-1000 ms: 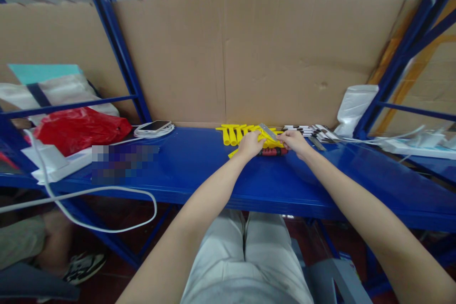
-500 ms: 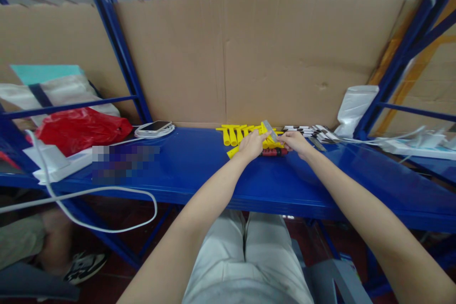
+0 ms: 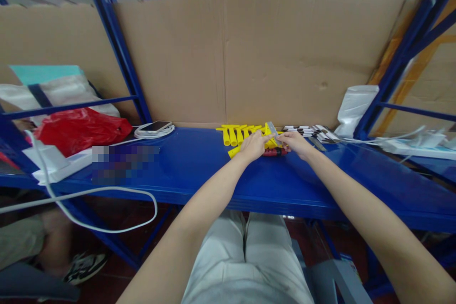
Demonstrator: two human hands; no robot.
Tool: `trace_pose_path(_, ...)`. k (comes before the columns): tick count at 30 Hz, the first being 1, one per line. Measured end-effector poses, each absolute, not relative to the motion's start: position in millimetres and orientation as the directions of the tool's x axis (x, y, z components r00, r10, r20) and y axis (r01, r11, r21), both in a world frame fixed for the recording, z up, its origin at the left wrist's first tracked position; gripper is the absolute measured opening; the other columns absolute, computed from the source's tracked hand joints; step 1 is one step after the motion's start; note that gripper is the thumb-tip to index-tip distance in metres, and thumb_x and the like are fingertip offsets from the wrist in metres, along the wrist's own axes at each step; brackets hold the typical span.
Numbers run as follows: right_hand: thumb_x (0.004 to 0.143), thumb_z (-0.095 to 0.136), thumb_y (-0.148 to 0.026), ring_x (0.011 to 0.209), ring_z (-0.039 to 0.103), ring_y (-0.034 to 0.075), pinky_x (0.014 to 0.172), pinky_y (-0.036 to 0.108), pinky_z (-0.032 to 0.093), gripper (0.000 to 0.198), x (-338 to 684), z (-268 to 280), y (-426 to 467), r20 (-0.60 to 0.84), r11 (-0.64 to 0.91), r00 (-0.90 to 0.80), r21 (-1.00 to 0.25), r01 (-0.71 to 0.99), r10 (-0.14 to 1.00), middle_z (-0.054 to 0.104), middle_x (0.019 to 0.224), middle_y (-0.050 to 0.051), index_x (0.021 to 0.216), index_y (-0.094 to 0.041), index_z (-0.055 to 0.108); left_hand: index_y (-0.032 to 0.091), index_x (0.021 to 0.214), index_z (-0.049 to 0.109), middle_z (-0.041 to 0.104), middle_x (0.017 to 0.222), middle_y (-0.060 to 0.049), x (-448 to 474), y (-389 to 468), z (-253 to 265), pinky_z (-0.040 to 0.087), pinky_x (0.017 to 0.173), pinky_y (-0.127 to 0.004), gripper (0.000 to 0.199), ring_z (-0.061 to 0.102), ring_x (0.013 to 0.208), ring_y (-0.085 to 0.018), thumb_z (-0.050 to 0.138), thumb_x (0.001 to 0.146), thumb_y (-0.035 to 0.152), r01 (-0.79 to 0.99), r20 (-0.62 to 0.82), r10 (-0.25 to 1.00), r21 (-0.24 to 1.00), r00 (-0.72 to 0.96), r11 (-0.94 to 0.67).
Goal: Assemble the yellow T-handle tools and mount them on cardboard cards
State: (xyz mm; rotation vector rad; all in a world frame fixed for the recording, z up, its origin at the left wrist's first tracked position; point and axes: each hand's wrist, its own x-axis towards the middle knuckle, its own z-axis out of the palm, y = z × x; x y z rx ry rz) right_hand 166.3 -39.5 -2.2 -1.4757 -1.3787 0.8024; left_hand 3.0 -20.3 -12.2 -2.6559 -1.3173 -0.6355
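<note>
We have the yellow tool (image 3: 267, 128) with its grey plate (image 3: 271, 128) between our hands. At four o'clock from it, our right hand (image 3: 294, 142) pinches the plate's lower end; at eight, our left hand (image 3: 254, 146) touches the tool with its fingers bunched, but we cannot tell whether they grip it. A dark red tool (image 3: 275, 152) lies at six, yellow T-shaped pieces (image 3: 230, 137) at nine. Farther out, a red bag (image 3: 81, 128) sits at nine and a white pouch (image 3: 356, 109) near three, their contents hidden.
</note>
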Motion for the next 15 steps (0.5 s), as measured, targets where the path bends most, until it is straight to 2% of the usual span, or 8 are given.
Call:
trace_pose_path(8,0.083,0.059,-0.017,0.037,0.033,0.005,0.037,0.017,0.024,0.019,164,-1,-40,0.092,0.035,0.155,-0.940,0.340,0.984,0.040,0.042,-0.006,0.065,-0.016,0.053,0.038,0.141,0.042,0.058,0.121,-0.007,4,-22,-14,0.046,0.090,-0.035,0.048,0.058,0.108,-0.023,0.035,0.096,0.024,0.766,0.407,0.737,0.127,0.540,-0.631)
trace_pose_path(11,0.085,0.057,-0.025,0.039,0.035,0.006,0.038,0.018,0.025,0.022,172,-1,-36,0.143,0.059,0.187,-0.918,0.391,0.972,0.042,0.044,-0.005,0.066,-0.016,0.054,0.037,0.142,0.041,0.058,0.122,-0.006,5,-21,-15,0.046,0.092,-0.035,0.048,0.058,0.109,-0.023,0.035,0.096,0.025,0.765,0.408,0.742,0.143,0.532,-0.628)
trace_pose_path(13,0.087,0.053,-0.030,0.046,0.044,0.009,0.043,0.019,0.032,0.025,183,-1,-32,0.242,0.072,0.238,-0.827,0.557,0.941,0.050,0.050,0.000,0.068,-0.015,0.057,0.036,0.143,0.041,0.057,0.123,-0.007,6,-20,-15,0.047,0.091,-0.036,0.048,0.058,0.109,-0.023,0.036,0.096,0.025,0.764,0.408,0.742,0.148,0.532,-0.629)
trace_pose_path(15,0.086,0.051,-0.026,0.064,0.058,0.014,0.055,0.021,0.041,0.023,198,-2,-27,0.373,0.024,0.254,-0.601,0.799,0.892,0.063,0.066,0.007,0.071,-0.014,0.063,0.034,0.143,0.042,0.057,0.124,-0.008,6,-19,-15,0.048,0.091,-0.037,0.048,0.058,0.110,-0.024,0.036,0.096,0.025,0.761,0.406,0.740,0.146,0.537,-0.632)
